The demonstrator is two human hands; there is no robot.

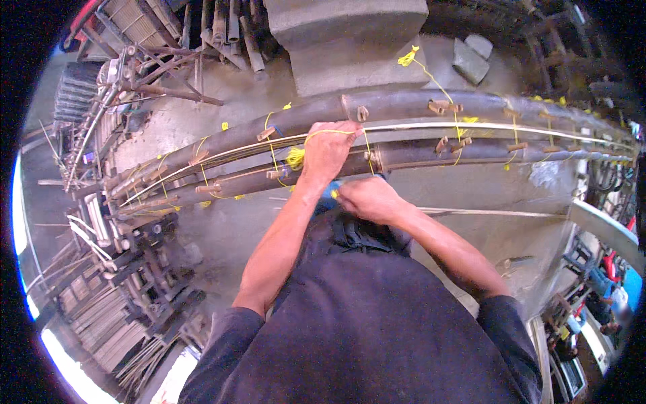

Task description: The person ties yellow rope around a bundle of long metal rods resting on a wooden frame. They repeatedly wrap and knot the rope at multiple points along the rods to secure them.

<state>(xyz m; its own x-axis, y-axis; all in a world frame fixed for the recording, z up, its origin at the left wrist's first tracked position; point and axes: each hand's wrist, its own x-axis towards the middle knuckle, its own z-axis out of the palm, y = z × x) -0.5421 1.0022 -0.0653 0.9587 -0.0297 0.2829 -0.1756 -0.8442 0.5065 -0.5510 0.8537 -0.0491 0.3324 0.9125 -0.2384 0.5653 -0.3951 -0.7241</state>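
Two long dark bamboo poles [417, 153] lie side by side across my front, with thin pale strips [431, 126] running lengthwise between them. Over the gap, my left hand [328, 149] is closed, its fingertips at the strips and the far pole. Yellow cord [367, 145] passes over the back of that hand and drops toward the near pole by a short wooden peg [368, 155]. A bunch of yellow cord [295, 158] sits beside my left wrist. Close to my waist, my right hand [370, 198] is closed, with a bit of yellow cord showing at its fingers.
More pegs and yellow ties line both poles. Another cord bundle [408, 56] lies beyond the far pole, near a concrete step [350, 60] and loose blocks [471, 60]. Stacked wooden slats [94, 310] stand at the left. People [616, 296] are at the far right.
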